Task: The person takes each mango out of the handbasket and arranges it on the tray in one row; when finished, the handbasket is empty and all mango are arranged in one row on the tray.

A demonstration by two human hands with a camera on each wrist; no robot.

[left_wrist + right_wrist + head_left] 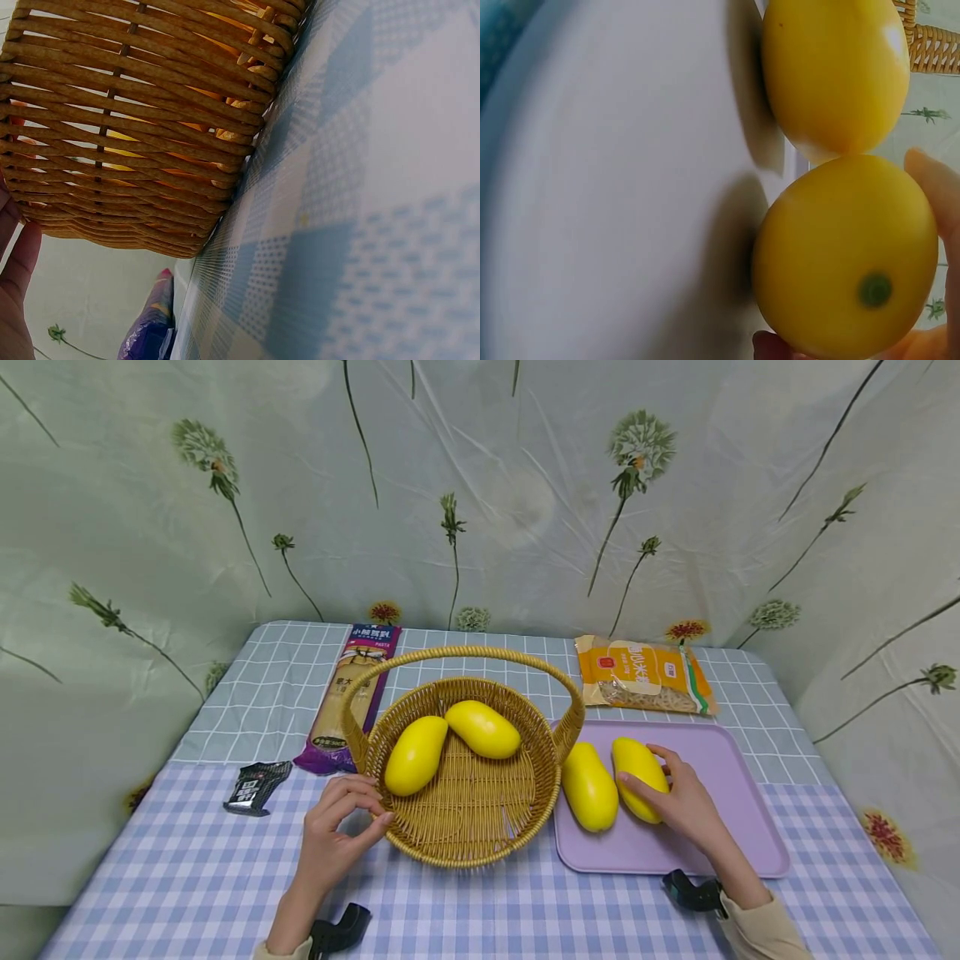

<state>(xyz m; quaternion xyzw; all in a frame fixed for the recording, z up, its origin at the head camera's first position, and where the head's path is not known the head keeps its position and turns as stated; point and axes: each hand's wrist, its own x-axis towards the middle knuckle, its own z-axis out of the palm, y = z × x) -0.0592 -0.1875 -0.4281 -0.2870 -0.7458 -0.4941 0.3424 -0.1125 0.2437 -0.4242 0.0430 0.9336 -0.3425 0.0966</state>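
A round wicker basket (465, 852) with a tall arched handle stands mid-table, two yellow mangoes (483, 729) inside it. My left hand (337, 827) pinches the basket's left rim between thumb and fingers; the left wrist view shows the woven side (135, 135) close up. Over the lilac tray (720, 827), my right hand (678, 797) grips a mango (637, 777), thumb on one side and fingers on the other. That mango (847, 255) has a green spot at its end in the right wrist view. Another mango (590, 787) lies beside it, against the basket side of the tray.
Behind the basket's left side lies a purple pasta pack (348, 702). A crumpled black wrapper (257, 787) is at the left. An orange food bag (645, 675) lies behind the tray. A flower-printed curtain (517, 527) hangs at the back.
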